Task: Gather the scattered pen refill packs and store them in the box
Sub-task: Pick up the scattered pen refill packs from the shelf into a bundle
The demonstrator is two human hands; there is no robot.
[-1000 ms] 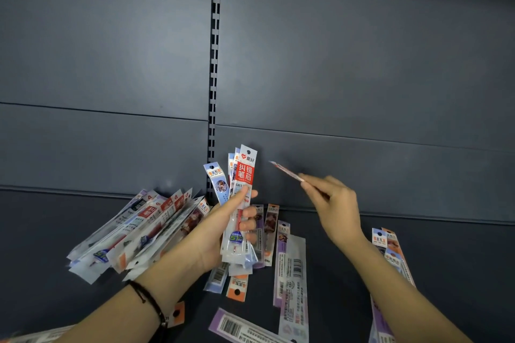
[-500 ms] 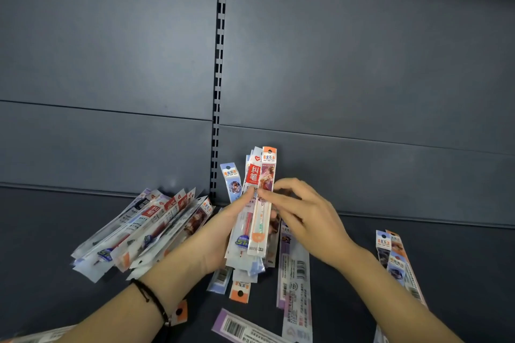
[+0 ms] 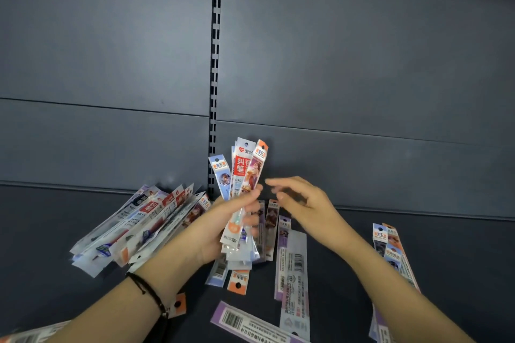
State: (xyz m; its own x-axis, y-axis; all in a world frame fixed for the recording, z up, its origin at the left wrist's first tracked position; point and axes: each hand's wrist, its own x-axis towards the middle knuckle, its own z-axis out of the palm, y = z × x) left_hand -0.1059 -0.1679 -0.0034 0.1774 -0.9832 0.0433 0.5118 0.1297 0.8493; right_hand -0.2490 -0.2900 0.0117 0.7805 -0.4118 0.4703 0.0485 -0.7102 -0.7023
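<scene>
My left hand grips an upright bundle of pen refill packs, with red, blue and orange headers fanned at the top. Just to its right, my right hand hovers with fingers apart and holds nothing. A heap of refill packs lies on the dark shelf at the left. More packs lie flat under and below my hands: a purple-edged pack, a barcode pack at the bottom, and an orange-tagged pack. No box is in view.
A dark shelf floor meets a grey back panel with a slotted upright rail in the middle. Several packs lie at the right beside my right forearm. A black cord bracelet circles my left wrist.
My right hand brought an orange-topped pack to the bundle, my left hand took it in, and my right hand has let go and pulled back slightly to the right.
</scene>
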